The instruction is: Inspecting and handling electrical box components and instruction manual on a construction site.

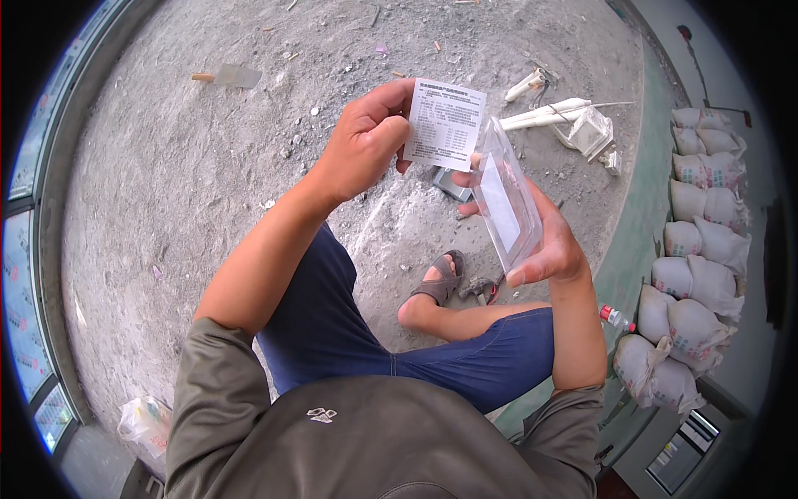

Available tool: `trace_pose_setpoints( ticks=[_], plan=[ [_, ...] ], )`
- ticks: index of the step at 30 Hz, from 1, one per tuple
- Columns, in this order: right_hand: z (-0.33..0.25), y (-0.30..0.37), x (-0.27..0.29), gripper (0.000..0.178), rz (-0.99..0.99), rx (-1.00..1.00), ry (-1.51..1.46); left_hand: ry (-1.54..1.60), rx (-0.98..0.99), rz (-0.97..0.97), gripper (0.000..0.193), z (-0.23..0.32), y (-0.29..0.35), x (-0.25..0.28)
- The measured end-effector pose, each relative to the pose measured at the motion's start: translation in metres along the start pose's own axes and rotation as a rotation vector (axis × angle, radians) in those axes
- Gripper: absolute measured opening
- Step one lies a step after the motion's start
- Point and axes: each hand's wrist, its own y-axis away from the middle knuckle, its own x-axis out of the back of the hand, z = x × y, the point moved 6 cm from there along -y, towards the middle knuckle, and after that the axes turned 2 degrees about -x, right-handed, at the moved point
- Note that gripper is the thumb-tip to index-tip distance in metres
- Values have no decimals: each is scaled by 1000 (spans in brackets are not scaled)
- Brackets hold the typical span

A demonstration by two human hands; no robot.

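Left hand [370, 141]: fingers clamped on left edge of slip [447, 125], raised above floor [166, 191]; looks light, limp, best taken by edges. Right hand [555, 241]: fingers clasped round clear case [509, 204], beside slip; likely light, stiff, slippery, crackable; grip side walls

Bright, even daylight; soft shadows; rim strongly curved, corners black, bluish fringing left.
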Motion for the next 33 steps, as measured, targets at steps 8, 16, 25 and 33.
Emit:
trace_pose_setpoints(
  ticks=[8,16,25,33],
  plan=[
    [1,-2,-1,129,-3,5,-6,-49,15,-21,48,3,2,2],
    [-1,-4,-1,128,-2,12,7,-66,5,-30,48,3,1,3],
    [2,-5,-2,128,6,11,-1,-47,4,-1,46,3,2,5],
    [0,-5,-3,127,-2,7,14,-66,20,-7,47,4,2,5]
  ],
)
